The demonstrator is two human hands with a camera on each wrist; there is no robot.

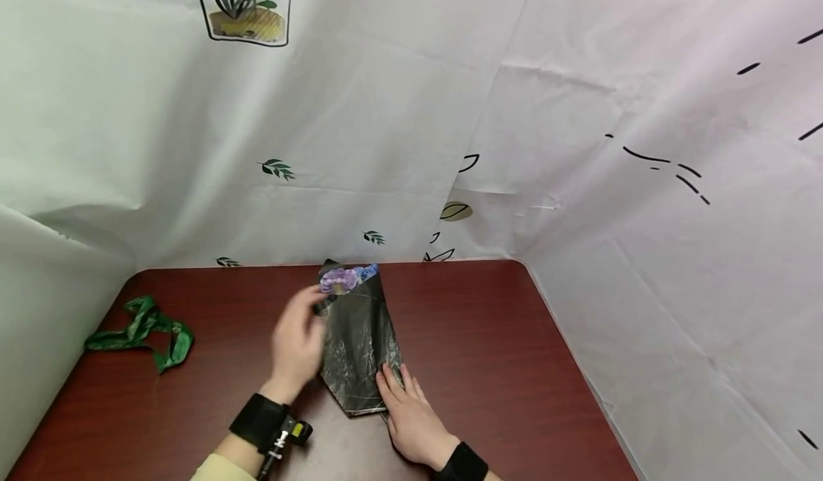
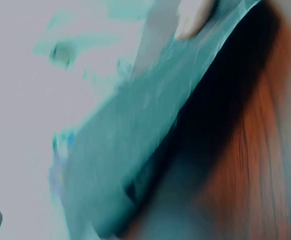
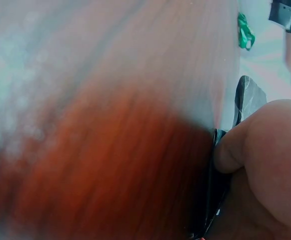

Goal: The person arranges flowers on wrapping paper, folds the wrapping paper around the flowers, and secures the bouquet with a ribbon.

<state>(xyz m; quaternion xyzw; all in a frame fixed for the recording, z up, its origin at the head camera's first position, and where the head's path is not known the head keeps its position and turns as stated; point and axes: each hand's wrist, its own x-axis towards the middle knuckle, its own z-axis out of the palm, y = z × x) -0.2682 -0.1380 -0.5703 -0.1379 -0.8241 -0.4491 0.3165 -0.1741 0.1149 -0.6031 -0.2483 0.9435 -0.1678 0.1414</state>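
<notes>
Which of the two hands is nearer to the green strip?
The left hand, at the left side of the black item; the right hand rests on the item's lower right.

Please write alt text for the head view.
A person's right hand rests on a black item with purple flowers; the blurred left hand is at its left edge. A green strip lies at the left of the reddish table.
</notes>
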